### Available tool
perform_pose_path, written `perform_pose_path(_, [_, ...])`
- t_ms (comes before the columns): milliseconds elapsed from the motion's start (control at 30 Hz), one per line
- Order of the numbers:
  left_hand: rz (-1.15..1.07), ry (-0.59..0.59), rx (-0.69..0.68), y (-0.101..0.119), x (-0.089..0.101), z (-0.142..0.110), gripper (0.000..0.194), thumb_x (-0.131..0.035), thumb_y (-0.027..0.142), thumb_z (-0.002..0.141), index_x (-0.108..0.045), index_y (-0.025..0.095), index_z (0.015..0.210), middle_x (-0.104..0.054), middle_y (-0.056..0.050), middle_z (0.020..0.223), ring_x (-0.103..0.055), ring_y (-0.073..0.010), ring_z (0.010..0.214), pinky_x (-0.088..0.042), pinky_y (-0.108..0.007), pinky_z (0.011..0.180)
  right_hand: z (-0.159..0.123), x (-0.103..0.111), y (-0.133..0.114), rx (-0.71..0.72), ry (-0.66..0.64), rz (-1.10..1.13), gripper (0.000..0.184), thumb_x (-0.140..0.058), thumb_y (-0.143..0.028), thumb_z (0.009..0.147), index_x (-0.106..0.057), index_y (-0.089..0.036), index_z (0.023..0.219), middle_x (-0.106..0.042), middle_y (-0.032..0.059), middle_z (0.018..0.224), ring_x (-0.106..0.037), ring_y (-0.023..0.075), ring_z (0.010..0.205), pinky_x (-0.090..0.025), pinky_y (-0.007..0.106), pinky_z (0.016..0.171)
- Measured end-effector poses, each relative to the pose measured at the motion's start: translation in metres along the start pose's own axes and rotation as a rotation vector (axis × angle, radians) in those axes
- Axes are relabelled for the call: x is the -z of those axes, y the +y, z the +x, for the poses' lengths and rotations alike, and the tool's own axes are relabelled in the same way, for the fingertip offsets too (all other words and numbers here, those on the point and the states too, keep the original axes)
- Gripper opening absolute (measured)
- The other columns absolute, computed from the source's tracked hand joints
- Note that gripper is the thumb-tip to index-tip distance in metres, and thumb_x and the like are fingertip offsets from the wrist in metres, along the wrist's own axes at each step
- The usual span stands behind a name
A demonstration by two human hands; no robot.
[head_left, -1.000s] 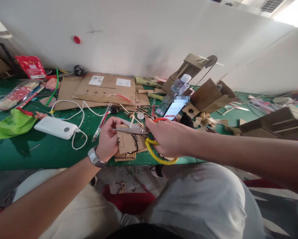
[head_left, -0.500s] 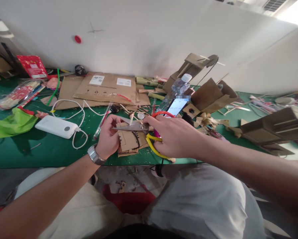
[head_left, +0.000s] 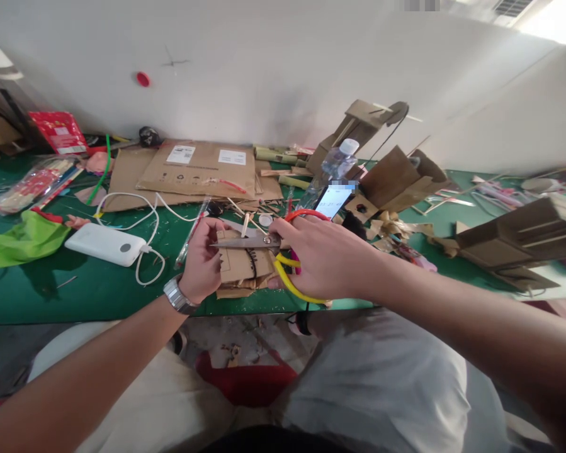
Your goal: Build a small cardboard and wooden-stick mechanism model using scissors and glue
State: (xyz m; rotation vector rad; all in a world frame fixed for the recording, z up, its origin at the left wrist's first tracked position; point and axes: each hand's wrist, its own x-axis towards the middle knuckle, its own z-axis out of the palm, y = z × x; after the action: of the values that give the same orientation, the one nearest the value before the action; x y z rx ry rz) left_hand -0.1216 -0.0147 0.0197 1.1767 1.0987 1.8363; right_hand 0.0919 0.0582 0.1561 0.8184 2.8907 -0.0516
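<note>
My right hand [head_left: 327, 255] is closed round the handles of a pair of scissors [head_left: 266, 241], one loop orange-red and the other yellow. The scissors' blades stand apart and point left, toward the fingers of my left hand [head_left: 204, 255]. With its fingertips my left hand pinches a small piece of cardboard [head_left: 226, 234], which shows between the blades; much of it is hidden. Below the blades lie stacked cardboard scraps [head_left: 238, 267] with black pen marks. A pale wooden stick [head_left: 246, 223] sticks up by the blades.
On the green table [head_left: 122, 296] are a white power bank [head_left: 106, 242] with a cable, a cardboard package [head_left: 198, 170], a lit phone [head_left: 334, 200] and a plastic bottle [head_left: 342, 160]. Cardboard constructions [head_left: 514, 239] stand at the right. Bamboo pieces and wood bits lie behind my hands.
The camera view has shifted slightly. My right hand's lower fingers are a little more spread by the yellow loop. Both hands keep their hold, and the blades remain apart.
</note>
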Motion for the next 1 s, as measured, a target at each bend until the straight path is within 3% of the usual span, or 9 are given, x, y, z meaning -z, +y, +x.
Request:
perform_pose_path(200, [-0.009,-0.013,-0.015,-0.003,0.003,0.001,0.051,-0.099,0.032,0.069,-0.057,0.023,0.097,-0.07,-0.002,0.1,-0.063,-0.0143,0.081,-0.053,-0.025,0.071,-0.009,0.008,0.003,-0.061,0.017,0.139,0.063,-0.067,-0.062,0.092,-0.057,-0.016,0.135,-0.074,0.0134,0.106,-0.069,0.032,0.096,-0.043,0.037,0.076])
perform_pose_path(333, [-0.042,-0.002,0.027,0.0,0.003,0.004,0.05,-0.098,0.029,0.068,-0.056,0.023,0.094,-0.072,-0.001,0.097,-0.063,-0.0133,0.079,-0.054,-0.024,0.07,-0.016,0.012,0.011,-0.165,0.094,0.254,0.066,-0.07,-0.064,0.09,-0.055,-0.018,0.135,-0.072,0.0112,0.104,-0.065,0.027,0.084,-0.04,0.034,0.069])
perform_pose_path(500, [-0.078,-0.007,0.173,0.016,0.006,0.008,0.048,-0.095,0.029,0.068,-0.059,0.024,0.099,-0.071,0.0,0.092,-0.062,-0.0137,0.074,-0.053,-0.024,0.064,-0.025,-0.01,0.027,-0.212,0.163,0.712,0.054,-0.065,-0.068,0.095,-0.052,-0.022,0.121,-0.057,-0.0006,0.082,-0.049,0.0165,0.067,-0.039,0.03,0.062])
perform_pose_path(700, [-0.044,-0.06,0.227,0.041,0.011,0.012,0.036,-0.093,0.03,0.072,-0.07,0.023,0.099,-0.069,-0.001,0.085,-0.061,-0.0155,0.07,-0.052,-0.025,0.061,-0.026,-0.035,0.028,-0.145,0.08,1.125,0.054,-0.069,-0.07,0.093,-0.049,-0.024,0.111,-0.046,-0.0032,0.086,-0.042,0.0138,0.071,-0.04,0.028,0.062])
perform_pose_path(800, [-0.051,-0.06,0.279,0.047,0.011,0.011,0.029,-0.09,0.039,0.08,-0.072,0.023,0.097,-0.071,-0.004,0.088,-0.065,-0.0176,0.074,-0.055,-0.028,0.064,-0.024,-0.038,0.027,-0.137,0.061,1.183,0.055,-0.069,-0.071,0.093,-0.05,-0.023,0.111,-0.046,-0.0021,0.09,-0.043,0.014,0.075,-0.042,0.028,0.064])
perform_pose_path(1000, [-0.137,-0.09,0.425,0.047,0.012,0.007,0.031,-0.091,0.04,0.078,-0.075,0.023,0.098,-0.073,-0.004,0.088,-0.071,-0.0209,0.075,-0.062,-0.032,0.065,-0.024,-0.046,0.031,-0.129,0.028,1.207,0.061,-0.07,-0.073,0.093,-0.053,-0.021,0.12,-0.05,0.0,0.094,-0.046,0.015,0.079,-0.044,0.028,0.068])
